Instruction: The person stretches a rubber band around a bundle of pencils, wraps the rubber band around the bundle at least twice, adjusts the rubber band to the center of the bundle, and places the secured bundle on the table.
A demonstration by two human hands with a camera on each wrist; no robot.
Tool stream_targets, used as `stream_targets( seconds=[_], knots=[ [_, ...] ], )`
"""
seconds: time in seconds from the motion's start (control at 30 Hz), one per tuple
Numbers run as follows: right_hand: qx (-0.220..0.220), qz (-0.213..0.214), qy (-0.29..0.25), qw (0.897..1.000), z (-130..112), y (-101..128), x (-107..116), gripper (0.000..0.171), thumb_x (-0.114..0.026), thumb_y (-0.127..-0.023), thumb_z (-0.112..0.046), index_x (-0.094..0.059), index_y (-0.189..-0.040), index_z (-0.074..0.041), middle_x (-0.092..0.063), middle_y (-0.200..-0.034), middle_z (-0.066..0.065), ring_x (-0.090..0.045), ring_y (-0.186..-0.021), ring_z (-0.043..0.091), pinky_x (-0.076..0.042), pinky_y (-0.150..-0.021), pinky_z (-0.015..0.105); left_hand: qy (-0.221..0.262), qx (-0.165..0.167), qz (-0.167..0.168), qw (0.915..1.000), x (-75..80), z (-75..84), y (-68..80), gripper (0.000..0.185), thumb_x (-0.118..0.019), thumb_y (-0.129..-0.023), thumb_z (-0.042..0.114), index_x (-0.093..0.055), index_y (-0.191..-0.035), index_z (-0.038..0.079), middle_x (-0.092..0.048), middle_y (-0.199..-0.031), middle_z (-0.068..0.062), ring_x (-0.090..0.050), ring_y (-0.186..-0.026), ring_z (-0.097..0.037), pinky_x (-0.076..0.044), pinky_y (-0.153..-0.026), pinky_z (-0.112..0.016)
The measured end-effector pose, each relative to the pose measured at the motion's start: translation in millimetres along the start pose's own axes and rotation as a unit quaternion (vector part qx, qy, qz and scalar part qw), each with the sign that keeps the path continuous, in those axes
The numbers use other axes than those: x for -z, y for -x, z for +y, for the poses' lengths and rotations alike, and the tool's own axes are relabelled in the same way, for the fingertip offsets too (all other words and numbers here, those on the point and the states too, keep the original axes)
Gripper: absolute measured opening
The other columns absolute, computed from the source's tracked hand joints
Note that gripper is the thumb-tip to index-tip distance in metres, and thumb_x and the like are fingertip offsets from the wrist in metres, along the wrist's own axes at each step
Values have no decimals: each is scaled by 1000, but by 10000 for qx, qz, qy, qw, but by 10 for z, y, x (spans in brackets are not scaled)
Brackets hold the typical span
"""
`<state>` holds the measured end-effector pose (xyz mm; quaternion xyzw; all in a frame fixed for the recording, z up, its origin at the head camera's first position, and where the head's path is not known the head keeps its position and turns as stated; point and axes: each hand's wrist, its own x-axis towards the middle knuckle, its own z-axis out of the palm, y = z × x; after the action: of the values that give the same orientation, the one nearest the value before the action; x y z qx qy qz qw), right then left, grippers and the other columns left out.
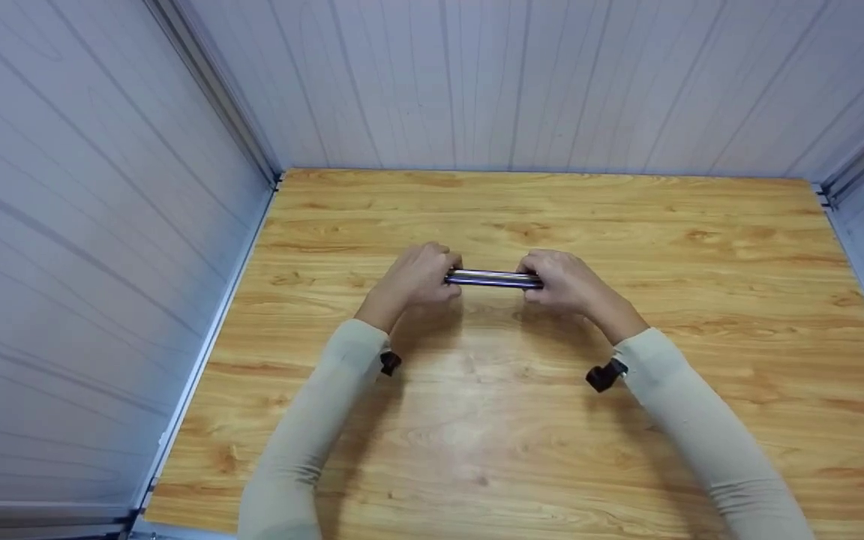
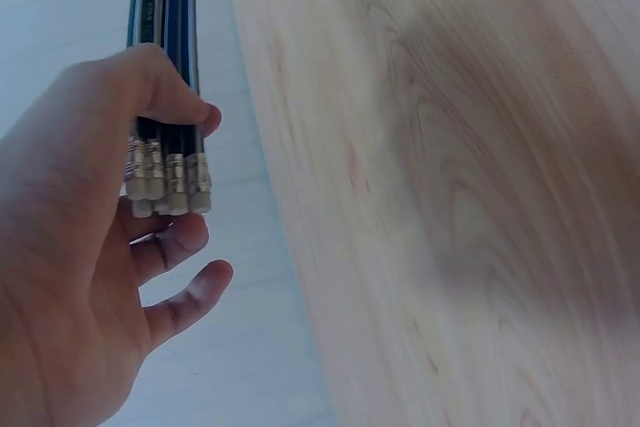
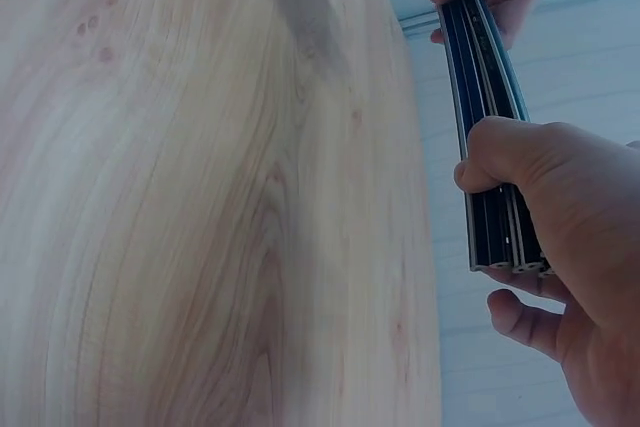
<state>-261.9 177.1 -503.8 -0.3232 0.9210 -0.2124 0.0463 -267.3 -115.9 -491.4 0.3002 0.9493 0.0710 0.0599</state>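
Note:
A bundle of several dark pencils (image 1: 493, 279) is held level above the table between both hands. My left hand (image 1: 421, 276) grips its left end, thumb across the top. In the left wrist view the pencils (image 2: 165, 117) show whitish erasers in metal ferrules at that end, just past the left thumb. My right hand (image 1: 561, 280) grips the other end. In the right wrist view the flat, unsharpened ends of the pencils (image 3: 490, 217) stick out past the right thumb, roughly lined up. The fingers beneath the bundle are partly hidden.
The wood-grain table (image 1: 477, 420) spreads under both arms. Pale panel walls stand at the back (image 1: 477, 82), the left (image 1: 87, 225) and the right. A small black device (image 1: 606, 374) sits at the right wrist and another (image 1: 390, 363) at the left.

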Motion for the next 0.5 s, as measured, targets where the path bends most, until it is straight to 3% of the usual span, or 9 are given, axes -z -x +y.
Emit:
stream_targets(
  seconds=[0.3,0.5],
  knots=[
    [119,214,77,9997,-7,106,80,18,-75,-91,-6,-75,-108,-1,-72,-98,13,-59,-85,25,-52,-80,48,367,-130,-330,9987,14,140,-61,23,-65,-102,26,-71,-114,8,-61,-94,-5,-50,-84,-20,-39,-73,-35],
    [84,283,65,9995,26,156,113,16,-73,-92,-5,-75,-107,-1,-72,-96,13,-57,-83,26,-48,-79,44,879,3,-458,9951,-21,197,-116,19,-67,-104,26,-68,-113,9,-56,-85,0,-48,-74,-17,-39,-71,-34]
  ],
)
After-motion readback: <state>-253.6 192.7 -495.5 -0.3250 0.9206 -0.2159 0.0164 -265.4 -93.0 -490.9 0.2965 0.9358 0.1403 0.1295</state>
